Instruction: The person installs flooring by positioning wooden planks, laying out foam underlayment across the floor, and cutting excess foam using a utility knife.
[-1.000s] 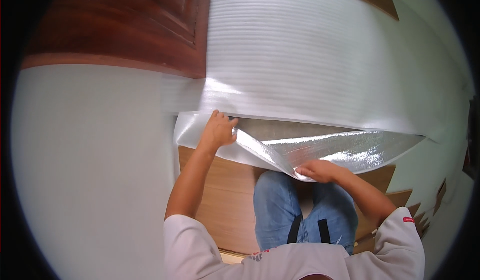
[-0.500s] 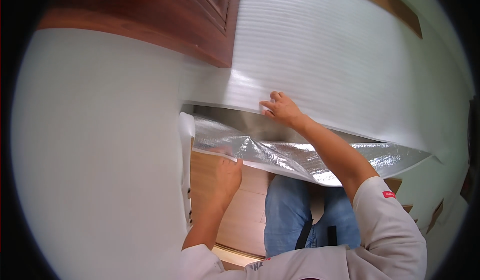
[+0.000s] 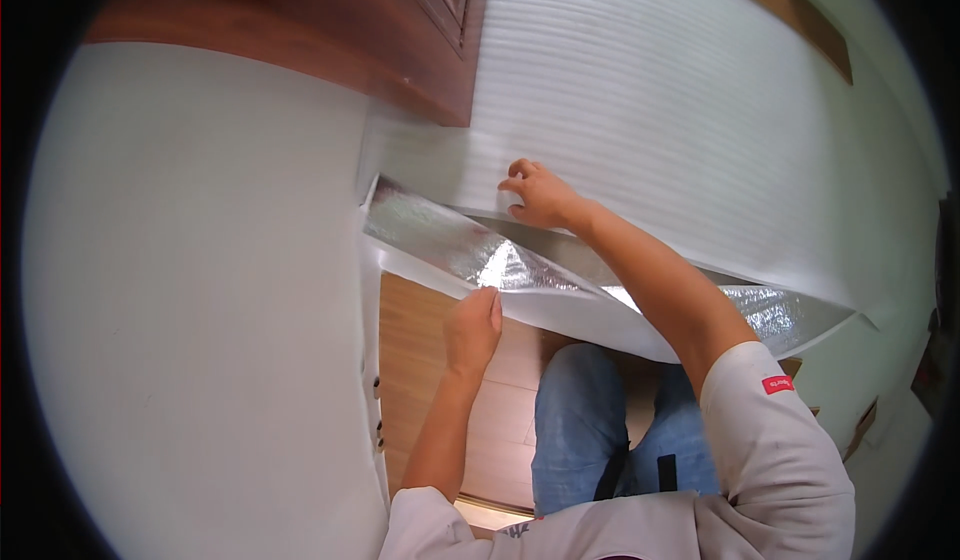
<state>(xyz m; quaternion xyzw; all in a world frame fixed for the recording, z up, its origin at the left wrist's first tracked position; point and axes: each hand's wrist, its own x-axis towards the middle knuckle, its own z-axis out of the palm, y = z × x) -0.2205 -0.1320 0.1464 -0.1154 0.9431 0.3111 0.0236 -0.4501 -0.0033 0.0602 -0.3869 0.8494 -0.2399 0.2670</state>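
A foil-faced foam underlay strip (image 3: 440, 235), silver on top with a white edge, lies slanted before me, its left end against the wall. My left hand (image 3: 473, 330) pinches its near edge, fingers closed. Beyond it spreads a ribbed white foam sheet (image 3: 640, 110). Over that sheet, close to its near edge, my right hand (image 3: 540, 195) has bent fingers spread apart, with nothing seen in them. Between sheet and strip shows a narrow grey gap (image 3: 560, 250). Whether the two join at the right is hard to tell.
A red-brown panelled wooden piece (image 3: 300, 35) juts in at upper left, beside the white wall (image 3: 200, 290). Wood-look floor planks (image 3: 490, 400) lie by my knees. A loose board (image 3: 800, 20) rests at the far right, and another small piece (image 3: 860, 430) lies at right.
My left hand has moved up and slightly right with the strip's edge, and the strip's left end has risen over the gap. My right hand has shifted slightly up and left.
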